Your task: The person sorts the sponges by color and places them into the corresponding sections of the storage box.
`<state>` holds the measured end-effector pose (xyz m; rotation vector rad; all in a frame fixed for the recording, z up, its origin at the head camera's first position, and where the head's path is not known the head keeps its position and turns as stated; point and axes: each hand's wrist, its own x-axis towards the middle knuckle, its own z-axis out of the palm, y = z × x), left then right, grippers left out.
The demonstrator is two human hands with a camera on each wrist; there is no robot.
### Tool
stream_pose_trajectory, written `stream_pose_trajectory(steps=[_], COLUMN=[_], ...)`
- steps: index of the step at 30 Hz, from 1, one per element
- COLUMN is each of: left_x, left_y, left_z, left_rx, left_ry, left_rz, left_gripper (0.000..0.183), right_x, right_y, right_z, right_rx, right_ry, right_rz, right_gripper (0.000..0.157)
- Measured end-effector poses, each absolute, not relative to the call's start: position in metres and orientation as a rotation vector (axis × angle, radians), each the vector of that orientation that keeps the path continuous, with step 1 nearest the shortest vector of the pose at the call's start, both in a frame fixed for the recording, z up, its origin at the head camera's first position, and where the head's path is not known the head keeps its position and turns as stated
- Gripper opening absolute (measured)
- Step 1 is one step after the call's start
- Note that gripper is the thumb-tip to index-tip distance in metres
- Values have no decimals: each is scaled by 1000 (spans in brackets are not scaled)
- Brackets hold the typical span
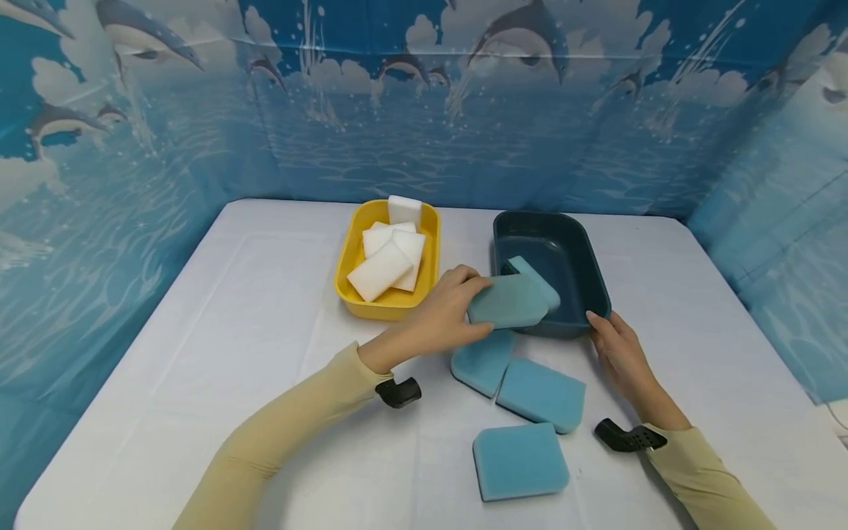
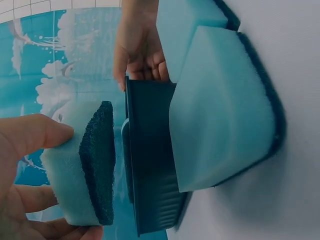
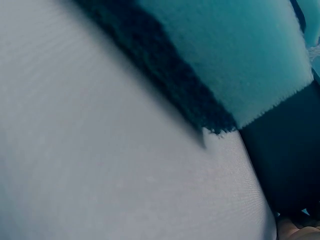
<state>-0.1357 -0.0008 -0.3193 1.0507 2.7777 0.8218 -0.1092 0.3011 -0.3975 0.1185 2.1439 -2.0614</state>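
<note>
My left hand (image 1: 442,315) pinches a light blue sponge (image 1: 506,303) above the near left edge of the dark teal tub (image 1: 588,254). A dark scouring layer on the held sponge (image 2: 75,165) faces the tub in the left wrist view. Another blue sponge (image 1: 535,274) leans inside the tub, partly hidden behind the held one. With its thumb on the rim, my right hand (image 1: 619,353) grips the tub's near right corner; the right wrist view catches only a bit of it. Two blue sponges (image 1: 542,394) lie side by side before the tub, and one more sponge (image 1: 520,462) lies nearer.
A yellow tub (image 1: 344,276) with several white sponges (image 1: 380,271) stands left of the teal tub, close to my left hand. Both tubs stand on a white-covered table (image 1: 165,368). A dolphin-print curtain (image 1: 371,147) borders its back and sides.
</note>
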Motion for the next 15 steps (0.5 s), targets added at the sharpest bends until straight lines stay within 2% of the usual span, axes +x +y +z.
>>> stream_pose_trajectory(steps=[15], left_x=[-164], left_y=[48], left_z=[-324], left_rx=[1011], left_ry=[2815], left_rz=[731], left_gripper=[63], right_x=[-110], right_y=[300], right_z=[-399], right_rx=[143], right_ry=[2154], right_rz=[-2101], right_gripper=[78])
